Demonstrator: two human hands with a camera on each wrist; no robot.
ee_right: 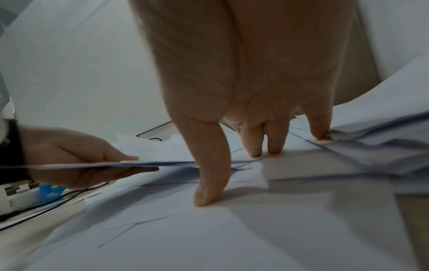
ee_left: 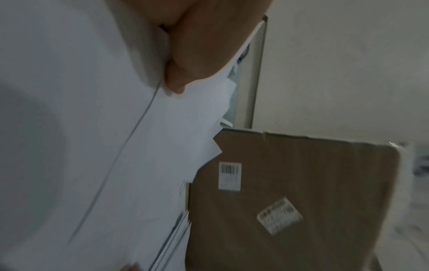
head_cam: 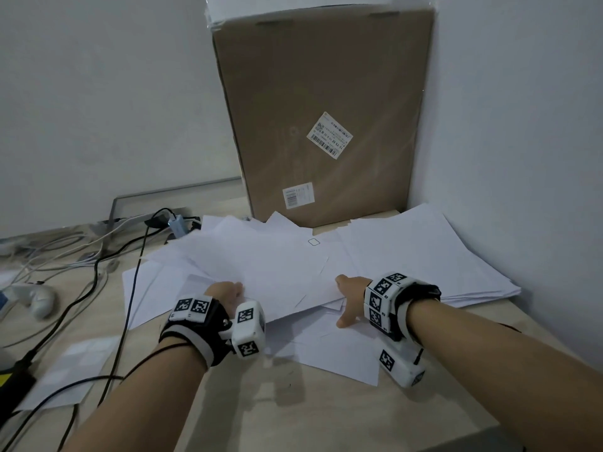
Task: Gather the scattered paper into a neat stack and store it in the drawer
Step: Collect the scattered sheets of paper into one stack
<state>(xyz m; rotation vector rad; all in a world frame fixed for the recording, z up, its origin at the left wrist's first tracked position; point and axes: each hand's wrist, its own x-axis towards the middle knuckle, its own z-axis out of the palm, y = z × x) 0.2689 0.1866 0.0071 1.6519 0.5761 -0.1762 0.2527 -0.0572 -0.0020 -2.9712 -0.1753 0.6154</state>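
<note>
Loose white sheets of paper [head_cam: 261,262] lie scattered over the wooden desk [head_cam: 326,412], and a thicker pile [head_cam: 440,256] sits at the right by the wall. My left hand [head_cam: 225,293] pinches the near-left edge of some top sheets, thumb above and fingers below, as the right wrist view shows [ee_right: 76,157]. In the left wrist view the held paper [ee_left: 81,128] fills the frame under my thumb [ee_left: 185,55]. My right hand [head_cam: 350,300] reaches in under the raised sheets, fingers straight. Its fingertips [ee_right: 255,152] and thumb press on the lower sheets. No drawer is in view.
A tall cardboard box [head_cam: 326,125] leans in the corner behind the paper. Cables [head_cam: 98,265] and a white device [head_cam: 36,300] crowd the desk's left side. The wall closes in at the right. The desk's front edge [head_cam: 473,433] is near.
</note>
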